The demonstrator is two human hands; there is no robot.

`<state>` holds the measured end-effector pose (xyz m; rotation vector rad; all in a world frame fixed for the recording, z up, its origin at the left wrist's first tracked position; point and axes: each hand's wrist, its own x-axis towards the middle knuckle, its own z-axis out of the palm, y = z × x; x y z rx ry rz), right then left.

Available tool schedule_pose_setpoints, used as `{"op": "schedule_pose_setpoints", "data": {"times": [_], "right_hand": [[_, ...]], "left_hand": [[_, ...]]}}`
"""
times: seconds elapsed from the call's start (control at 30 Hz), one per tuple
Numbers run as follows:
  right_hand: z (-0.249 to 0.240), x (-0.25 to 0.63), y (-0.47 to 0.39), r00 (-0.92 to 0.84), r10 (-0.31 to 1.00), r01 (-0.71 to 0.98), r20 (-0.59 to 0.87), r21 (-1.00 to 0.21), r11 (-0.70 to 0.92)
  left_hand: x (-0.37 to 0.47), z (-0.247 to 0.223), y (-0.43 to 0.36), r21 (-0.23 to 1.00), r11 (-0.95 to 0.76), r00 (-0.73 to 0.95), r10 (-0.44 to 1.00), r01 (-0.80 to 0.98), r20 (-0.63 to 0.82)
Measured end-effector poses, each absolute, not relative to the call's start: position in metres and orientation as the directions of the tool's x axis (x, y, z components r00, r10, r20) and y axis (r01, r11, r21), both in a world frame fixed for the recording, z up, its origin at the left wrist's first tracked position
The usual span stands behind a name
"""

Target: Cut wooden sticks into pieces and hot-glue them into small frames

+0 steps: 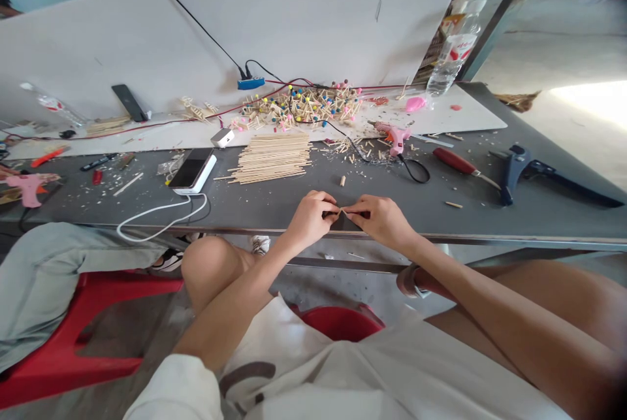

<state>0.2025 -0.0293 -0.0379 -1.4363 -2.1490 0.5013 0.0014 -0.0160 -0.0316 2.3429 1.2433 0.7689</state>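
Observation:
My left hand (314, 216) and my right hand (376, 216) meet near the front edge of the grey table (274, 206). Each pinches an end of a small pale wooden piece (342, 211), mostly covered by the fingertips. Its two parts appear to meet at an angle between the hands. Just beyond them lies a short wooden piece (342, 180). Farther left is a layer of long thin wooden sticks (274, 157). Behind it, a heap of short sticks with coloured balls (304, 105) sits on a white board (196, 134).
A pink glue gun (396, 137), a red-handled tool (455, 161) and a blue-handled cutter (515, 168) lie to the right. On the left are a white-cased device (194, 172) with a cable, another glue gun (28, 189) and a seated person's leg (73, 266). A bottle (454, 54) stands behind.

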Motion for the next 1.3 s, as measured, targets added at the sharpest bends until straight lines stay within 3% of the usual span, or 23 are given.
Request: {"op": "schedule_pose_setpoints", "data": {"times": [0.53, 1.07, 1.3], "right_hand": [[-0.036, 0.201, -0.029, -0.305, 0.936, 0.75, 0.177, -0.561, 0.351], [-0.036, 0.203, -0.028, -0.332, 0.927, 0.736, 0.174, -0.567, 0.37], [-0.041, 0.204, -0.028, -0.324, 0.919, 0.734, 0.224, -0.553, 0.393]], "left_hand": [[0.005, -0.043, -0.014, 0.567, -0.57, 0.43, 0.821, 0.594, 0.375], [0.003, -0.032, -0.013, 0.574, -0.53, 0.463, 0.843, 0.624, 0.275], [0.002, -0.035, -0.015, 0.517, -0.596, 0.497, 0.801, 0.614, 0.333]]}}
